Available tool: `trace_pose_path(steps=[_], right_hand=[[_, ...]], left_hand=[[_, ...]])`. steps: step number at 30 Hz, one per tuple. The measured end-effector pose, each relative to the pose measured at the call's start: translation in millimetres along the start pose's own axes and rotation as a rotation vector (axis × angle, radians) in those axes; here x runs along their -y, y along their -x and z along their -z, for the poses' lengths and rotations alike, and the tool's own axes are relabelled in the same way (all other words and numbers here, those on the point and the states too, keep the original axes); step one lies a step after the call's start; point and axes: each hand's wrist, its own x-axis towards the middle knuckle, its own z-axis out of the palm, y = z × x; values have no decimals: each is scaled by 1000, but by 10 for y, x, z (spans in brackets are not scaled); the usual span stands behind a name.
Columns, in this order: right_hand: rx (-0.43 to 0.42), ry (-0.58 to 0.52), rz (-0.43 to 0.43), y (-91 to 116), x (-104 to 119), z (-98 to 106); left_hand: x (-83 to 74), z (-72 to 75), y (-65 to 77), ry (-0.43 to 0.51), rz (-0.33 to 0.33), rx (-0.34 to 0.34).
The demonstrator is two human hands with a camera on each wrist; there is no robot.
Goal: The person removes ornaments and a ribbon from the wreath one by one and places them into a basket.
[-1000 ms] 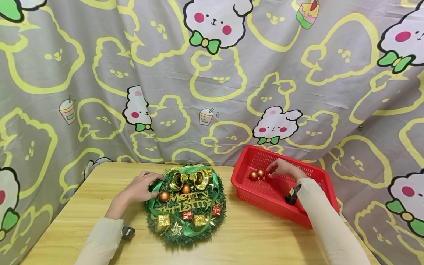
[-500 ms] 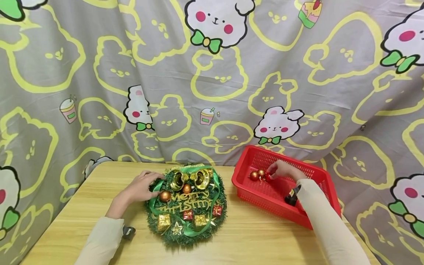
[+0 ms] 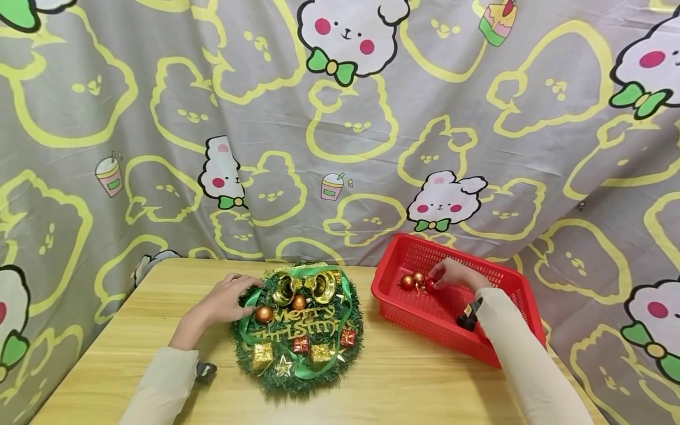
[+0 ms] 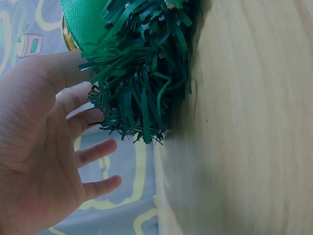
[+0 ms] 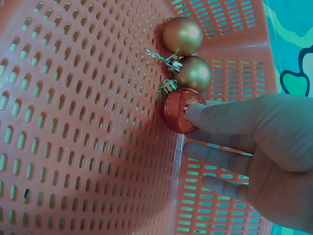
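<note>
My left hand (image 3: 231, 300) rests at the left edge of a green tinsel wreath (image 3: 297, 386), fingers spread and partly behind the tinsel in the left wrist view. A green ribbon (image 3: 313, 373), gold bells (image 3: 323, 287), small gift boxes (image 3: 262, 356), stars and a gold "Merry Christmas" sign decorate it. Two copper-coloured balls (image 3: 264, 314) lie on its upper part. Inside the red basket (image 3: 510, 277), my right hand (image 5: 264, 152) pinches a shiny red Christmas ball (image 5: 178, 115), thumb on its front; the index fingertip is hidden. Two gold balls (image 5: 182, 36) lie beside it.
The basket stands at the right of a light wooden table (image 3: 212, 401), right of the wreath. A grey curtain (image 3: 265, 118) with cartoon prints hangs close behind the table. Black wrist cameras (image 3: 205, 373) sit under both wrists.
Both hands stay nearly where they were. The fingers of my right hand have come closer about the red ball in the basket. The head view has shifted slightly.
</note>
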Motion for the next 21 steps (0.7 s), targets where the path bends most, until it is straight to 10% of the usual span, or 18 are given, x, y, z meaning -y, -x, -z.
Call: trace_pose_path(steps=[21], right_hand=[[-18, 0, 20, 44, 0, 48]], left_hand=[[1, -2, -1, -1, 8, 9]])
